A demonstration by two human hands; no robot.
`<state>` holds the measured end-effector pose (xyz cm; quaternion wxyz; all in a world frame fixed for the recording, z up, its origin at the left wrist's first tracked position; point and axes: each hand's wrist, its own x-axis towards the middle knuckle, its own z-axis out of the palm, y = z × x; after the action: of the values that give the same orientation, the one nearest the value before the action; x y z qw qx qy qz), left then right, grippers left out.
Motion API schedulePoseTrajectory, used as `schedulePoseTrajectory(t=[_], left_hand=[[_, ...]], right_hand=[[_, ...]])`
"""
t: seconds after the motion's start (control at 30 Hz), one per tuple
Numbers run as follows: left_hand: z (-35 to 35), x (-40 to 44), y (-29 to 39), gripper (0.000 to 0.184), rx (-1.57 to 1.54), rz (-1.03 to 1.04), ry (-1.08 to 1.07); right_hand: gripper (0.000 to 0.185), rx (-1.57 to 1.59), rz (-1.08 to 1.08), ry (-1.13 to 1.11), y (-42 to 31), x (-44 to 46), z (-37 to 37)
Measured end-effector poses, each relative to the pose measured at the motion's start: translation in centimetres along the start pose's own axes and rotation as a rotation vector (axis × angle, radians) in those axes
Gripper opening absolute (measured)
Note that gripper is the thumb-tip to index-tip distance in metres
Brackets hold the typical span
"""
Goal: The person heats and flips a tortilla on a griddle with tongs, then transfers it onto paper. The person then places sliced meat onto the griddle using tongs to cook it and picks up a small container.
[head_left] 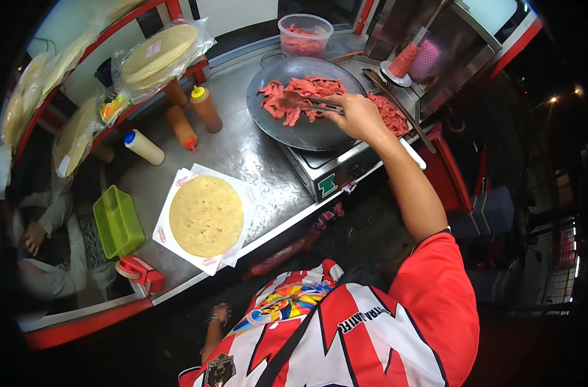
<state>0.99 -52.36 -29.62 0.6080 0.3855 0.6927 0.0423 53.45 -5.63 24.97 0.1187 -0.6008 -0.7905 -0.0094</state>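
My right hand (358, 117) is closed around metal tongs (318, 105), whose far ends reach into strips of red meat (316, 86). The meat lies spread on a round dark griddle pan (287, 134), set on a stove (329, 166) at the counter's edge. My left hand (221, 314) hangs low beside my body, below the counter; it is small and dim, and its fingers are not clear. A round flatbread (205, 216) lies flat on white paper sheets (165, 229) at the counter's front.
Sauce bottles (207, 111) stand or lie behind the flatbread, with a green basket (118, 222) and red tape dispenser (142, 272) to its left. Bagged flatbreads (160, 55) rest on a shelf. A meat tub (305, 44) and meat spit (405, 61) are behind. A person's hand (35, 237) shows at far left.
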Motion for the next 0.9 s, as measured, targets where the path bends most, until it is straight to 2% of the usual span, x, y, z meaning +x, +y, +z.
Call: schedulePoseTrajectory(t=[0.03,0.13,0.2,0.23,0.27,0.33,0.4,0.47,0.5,0.53,0.6,0.63,0.7,0.77,0.8,0.83,0.9], left_hand=[[-0.3,0.3,1.1,0.018,0.013,-0.067,-0.029],[-0.7,0.2,2.7,0.017,-0.437,-0.134,0.103],[-1.2,-0.5,3.7,0.016,-0.370,-0.142,0.136],[-1.2,-0.5,3.7,0.015,-0.338,-0.146,0.153],[-1.1,-0.5,3.6,0.016,-0.368,-0.158,0.151],[-0.7,0.3,1.2,0.017,-0.405,-0.186,0.134],[-0.4,0.8,-2.5,0.019,-0.052,0.114,0.053],[-0.7,1.1,-2.3,0.021,0.308,0.336,-0.005],[-0.9,0.8,-2.3,0.023,0.500,0.401,-0.031],[-0.9,0.6,-2.2,0.024,0.493,0.375,-0.057],[-1.1,-0.2,-1.8,0.028,0.482,0.322,-0.107],[-1.4,-0.9,0.4,0.028,0.618,0.255,-0.144],[-0.8,-1.0,1.6,0.029,0.466,0.115,-0.088],[1.1,0.2,0.2,0.029,-0.092,-0.030,0.090],[1.8,0.1,0.5,0.030,-0.061,-0.012,0.087],[2.4,0.5,1.3,0.031,-0.033,0.012,0.087],[3.8,1.1,3.2,0.029,0.255,0.241,0.079]], right_hand=[[0.043,-0.013,0.020,0.048,0.7,0.1,0.8],[0.042,-0.039,0.019,0.117,2.2,-0.4,0.8],[0.042,-0.044,-0.044,0.081,1.8,-2.2,-0.2],[0.043,-0.004,-0.009,0.048,0.7,-2.8,-2.6],[0.043,0.050,0.009,0.104,2.6,-2.5,-2.8],[0.042,-0.026,0.173,0.087,4.1,-1.4,-3.5],[0.042,-0.070,0.109,0.087,4.6,-1.3,-0.6],[0.043,-0.065,0.047,0.121,5.2,-0.8,0.6],[0.044,-0.058,0.091,0.127,5.5,-0.6,0.0],[0.045,-0.048,0.143,0.126,5.9,-0.4,-0.5],[0.046,-0.067,0.110,0.107,6.4,-0.5,-0.5],[0.045,-0.083,0.078,0.097,6.2,-0.7,-0.8],[0.045,-0.003,0.043,0.097,6.4,-1.3,-2.7],[0.049,0.142,0.025,0.232,8.9,-2.8,-4.6],[0.050,0.173,-0.003,0.321,11.0,-3.5,-5.3],[0.051,0.260,0.074,0.300,12.2,-4.8,-6.2],[0.049,0.405,0.189,0.240,14.4,-7.7,-8.1]])
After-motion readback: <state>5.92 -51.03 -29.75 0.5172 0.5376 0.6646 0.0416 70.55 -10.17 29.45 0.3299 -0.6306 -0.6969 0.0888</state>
